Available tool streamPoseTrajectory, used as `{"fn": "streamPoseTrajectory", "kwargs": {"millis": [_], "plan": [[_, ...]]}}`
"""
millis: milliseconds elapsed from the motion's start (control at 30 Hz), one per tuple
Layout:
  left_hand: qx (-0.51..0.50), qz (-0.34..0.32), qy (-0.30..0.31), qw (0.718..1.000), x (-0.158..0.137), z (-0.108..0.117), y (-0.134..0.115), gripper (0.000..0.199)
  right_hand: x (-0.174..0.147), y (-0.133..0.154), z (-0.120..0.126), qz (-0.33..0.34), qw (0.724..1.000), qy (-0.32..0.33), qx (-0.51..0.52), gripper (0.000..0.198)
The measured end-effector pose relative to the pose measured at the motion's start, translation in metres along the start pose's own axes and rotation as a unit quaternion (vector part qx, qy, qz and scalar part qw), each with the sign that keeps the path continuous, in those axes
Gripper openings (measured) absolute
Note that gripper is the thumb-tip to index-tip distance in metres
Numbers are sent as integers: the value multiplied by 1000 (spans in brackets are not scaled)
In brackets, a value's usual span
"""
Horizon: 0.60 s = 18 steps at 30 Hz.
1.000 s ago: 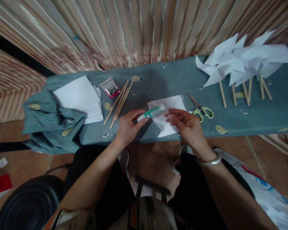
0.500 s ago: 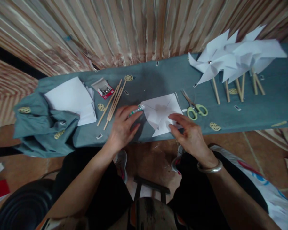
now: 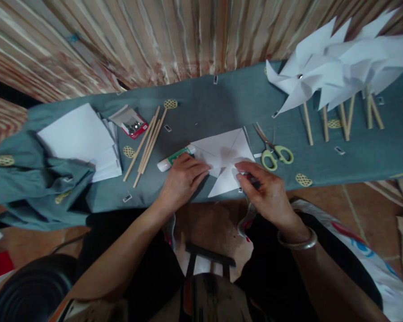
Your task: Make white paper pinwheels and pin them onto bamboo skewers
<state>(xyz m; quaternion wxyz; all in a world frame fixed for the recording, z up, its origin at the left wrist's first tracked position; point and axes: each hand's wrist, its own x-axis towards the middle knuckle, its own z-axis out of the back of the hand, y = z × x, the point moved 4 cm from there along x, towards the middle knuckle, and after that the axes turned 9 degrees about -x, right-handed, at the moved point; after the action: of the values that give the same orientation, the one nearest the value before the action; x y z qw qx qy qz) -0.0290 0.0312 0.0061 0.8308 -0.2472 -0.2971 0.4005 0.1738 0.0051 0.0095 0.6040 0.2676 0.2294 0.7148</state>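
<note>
A white paper square (image 3: 223,143) with cut corners and crease lines lies on the cloth in front of me. My left hand (image 3: 185,179) has thumb and fingers closed on the paper's left corner. On the other side, my right hand (image 3: 264,184) pinches the paper near its lower right edge; its fingertips partly cover that spot. A pointed flap sticks out towards me between both hands. Just behind my left hand lies a green and white glue stick (image 3: 169,162), partly hidden by the knuckles. Scissors with light green handles (image 3: 276,156) rest to the right of the paper.
Wooden sticks (image 3: 149,145), an open box of metal pins (image 3: 132,123) and a stack of white paper (image 3: 82,136) lie on the left. Several finished paper pinwheels (image 3: 317,74) stand at the right. The narrow table's green cloth (image 3: 201,107) ends near my knees.
My left hand has let go of the glue stick, which now lies on the cloth, and moved right onto the paper. My right hand stays by the paper. The view has shifted slightly.
</note>
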Motion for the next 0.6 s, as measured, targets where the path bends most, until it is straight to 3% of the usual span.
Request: {"fn": "streamPoseTrajectory", "kwargs": {"millis": [267, 600], "plan": [[45, -3, -22, 999, 6, -3, 0, 15, 3, 0, -1, 16, 1000, 3, -9, 22], [46, 20, 10, 999, 11, -4, -4, 18, -2, 11, -5, 100, 989, -16, -103, 28]]}}
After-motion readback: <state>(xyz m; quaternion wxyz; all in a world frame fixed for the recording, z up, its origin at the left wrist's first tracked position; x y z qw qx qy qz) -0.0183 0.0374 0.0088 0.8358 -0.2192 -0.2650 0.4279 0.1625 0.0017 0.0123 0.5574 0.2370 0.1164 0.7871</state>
